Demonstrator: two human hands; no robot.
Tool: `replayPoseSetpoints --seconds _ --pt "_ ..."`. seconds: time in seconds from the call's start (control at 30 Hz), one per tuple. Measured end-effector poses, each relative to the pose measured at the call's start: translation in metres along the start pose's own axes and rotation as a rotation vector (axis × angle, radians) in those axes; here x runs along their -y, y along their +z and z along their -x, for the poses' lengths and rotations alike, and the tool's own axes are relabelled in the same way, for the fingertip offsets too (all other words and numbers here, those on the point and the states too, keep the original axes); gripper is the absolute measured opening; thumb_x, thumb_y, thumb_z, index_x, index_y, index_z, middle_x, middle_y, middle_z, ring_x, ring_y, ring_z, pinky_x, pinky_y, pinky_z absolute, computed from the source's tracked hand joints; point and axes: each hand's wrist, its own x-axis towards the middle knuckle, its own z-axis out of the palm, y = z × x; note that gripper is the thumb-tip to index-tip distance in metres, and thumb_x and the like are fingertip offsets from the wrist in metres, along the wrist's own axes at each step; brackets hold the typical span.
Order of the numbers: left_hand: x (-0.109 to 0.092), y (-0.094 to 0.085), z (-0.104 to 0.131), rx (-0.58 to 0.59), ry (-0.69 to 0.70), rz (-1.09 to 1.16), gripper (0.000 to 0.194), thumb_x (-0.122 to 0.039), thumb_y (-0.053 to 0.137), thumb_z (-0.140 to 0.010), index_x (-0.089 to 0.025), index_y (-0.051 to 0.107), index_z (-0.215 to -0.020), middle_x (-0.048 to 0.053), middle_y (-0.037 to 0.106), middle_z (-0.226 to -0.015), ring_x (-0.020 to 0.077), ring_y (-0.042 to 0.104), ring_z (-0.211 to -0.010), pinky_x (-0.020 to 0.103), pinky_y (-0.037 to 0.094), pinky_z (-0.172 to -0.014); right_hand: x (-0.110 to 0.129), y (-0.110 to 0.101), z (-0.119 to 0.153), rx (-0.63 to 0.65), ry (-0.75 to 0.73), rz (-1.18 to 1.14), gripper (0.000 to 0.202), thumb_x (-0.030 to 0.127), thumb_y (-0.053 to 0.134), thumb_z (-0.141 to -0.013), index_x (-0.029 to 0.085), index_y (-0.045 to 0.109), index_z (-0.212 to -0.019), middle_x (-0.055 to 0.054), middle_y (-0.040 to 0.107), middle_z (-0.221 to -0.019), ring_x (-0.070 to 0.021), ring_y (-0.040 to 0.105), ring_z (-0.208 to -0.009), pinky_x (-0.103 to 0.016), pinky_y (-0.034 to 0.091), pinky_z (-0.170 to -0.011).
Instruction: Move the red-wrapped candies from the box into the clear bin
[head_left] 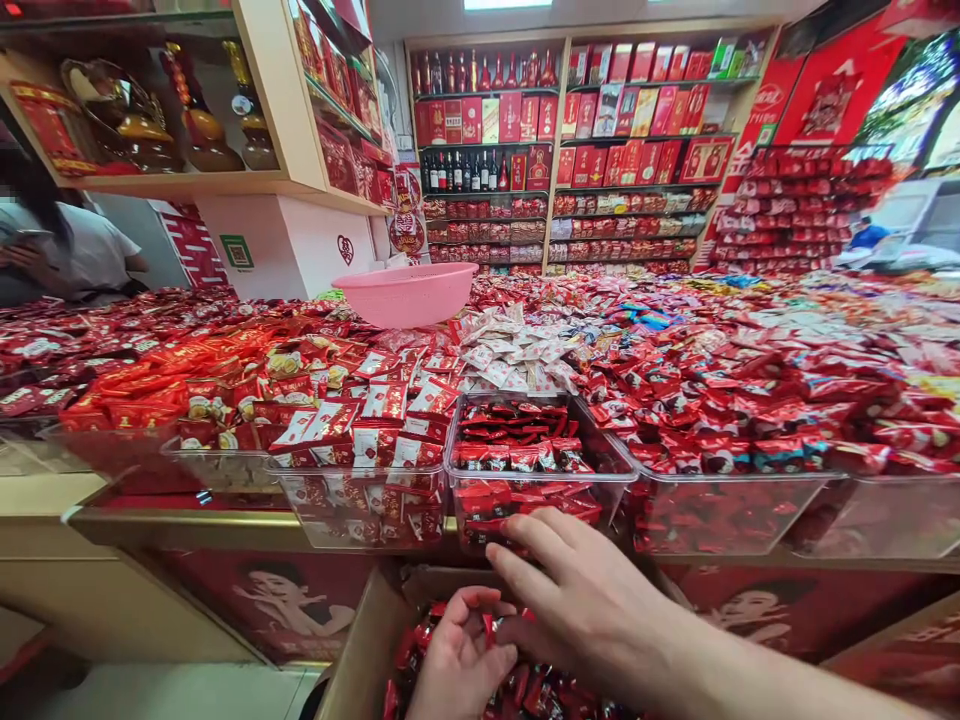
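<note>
Low in the head view, a cardboard box (367, 640) holds many small red wrapped packets (536, 695). My left hand (465, 660) is over these packets, its fingers curled; a bit of red shows between fingers and thumb, too hidden to name. Just right of it and slightly higher is my right hand (577, 590), palm down with its fingers spread, in front of a clear plastic bin (540, 490). That bin holds rows of red packets (521, 455), lower than in the bins beside it. The right thumb is partly hidden behind the left hand's fingertips.
Heaped bins of red-and-white packets (382, 400) and red packets (697, 430) flank the bin. Behind stand a pink basin (409, 295) and a pile of white packets (517, 350). The counter's gold edge (225, 528) crosses above the box. A person (82, 240) is at the far left.
</note>
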Motion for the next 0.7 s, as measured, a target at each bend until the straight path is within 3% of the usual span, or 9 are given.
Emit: replayPoseSetpoints --seconds 0.07,0.13,0.27,0.43,0.6,0.7 --pt "-0.011 0.01 0.003 0.011 0.071 -0.011 0.033 -0.011 0.071 -0.052 -0.019 0.053 -0.08 0.001 0.062 -0.076 0.0119 0.057 -0.067 0.021 0.044 -0.06 0.005 0.014 0.016 0.139 0.186 -0.212 0.029 0.028 0.05 -0.073 0.018 0.05 -0.1 -0.007 0.053 -0.093 -0.0161 0.047 -0.081 -0.027 0.04 -0.067" --pt "-0.024 0.021 0.007 0.024 0.114 -0.027 0.032 -0.01 0.07 -0.054 -0.02 0.054 -0.08 0.0 0.062 -0.075 0.0107 0.057 -0.065 0.02 0.045 -0.059 0.005 0.022 0.025 0.171 0.364 -0.445 0.024 0.028 0.052 -0.072 0.019 0.053 -0.093 -0.004 0.056 -0.083 -0.0129 0.051 -0.073 -0.023 0.041 -0.064" --pt "-0.042 0.042 0.012 0.022 0.091 -0.063 0.031 -0.013 0.066 -0.061 -0.02 0.054 -0.089 0.0 0.062 -0.08 0.0116 0.056 -0.075 0.019 0.045 -0.068 -0.005 0.024 0.028 0.073 0.566 -0.753 0.015 0.028 0.054 -0.07 0.017 0.056 -0.079 -0.001 0.057 -0.071 -0.0105 0.05 -0.064 -0.021 0.04 -0.06" --pt "-0.045 0.048 0.012 -0.026 0.019 -0.037 0.03 -0.014 0.059 -0.068 -0.021 0.053 -0.097 -0.001 0.059 -0.081 0.0101 0.055 -0.074 0.023 0.048 -0.068 -0.013 0.029 0.029 -0.061 0.695 -1.078 0.017 0.029 0.056 -0.069 0.014 0.053 -0.076 0.0 0.055 -0.066 -0.0082 0.048 -0.059 -0.02 0.039 -0.054" --pt "-0.044 0.051 0.01 -0.043 0.012 -0.004 0.035 -0.016 0.055 -0.072 -0.022 0.046 -0.106 0.002 0.059 -0.087 0.0128 0.057 -0.076 0.028 0.049 -0.069 -0.014 0.034 0.031 -0.103 0.688 -1.114 0.019 0.03 0.056 -0.07 0.015 0.051 -0.08 -0.001 0.057 -0.07 -0.009 0.05 -0.063 -0.021 0.041 -0.058" --pt "-0.046 0.054 0.011 -0.066 0.082 -0.027 0.037 -0.015 0.055 -0.072 -0.023 0.044 -0.106 0.003 0.06 -0.091 0.0138 0.056 -0.082 0.025 0.048 -0.07 -0.011 0.033 0.033 -0.13 0.613 -0.873 0.017 0.03 0.051 -0.073 0.016 0.051 -0.084 -0.003 0.058 -0.074 -0.0107 0.052 -0.066 -0.023 0.042 -0.06"
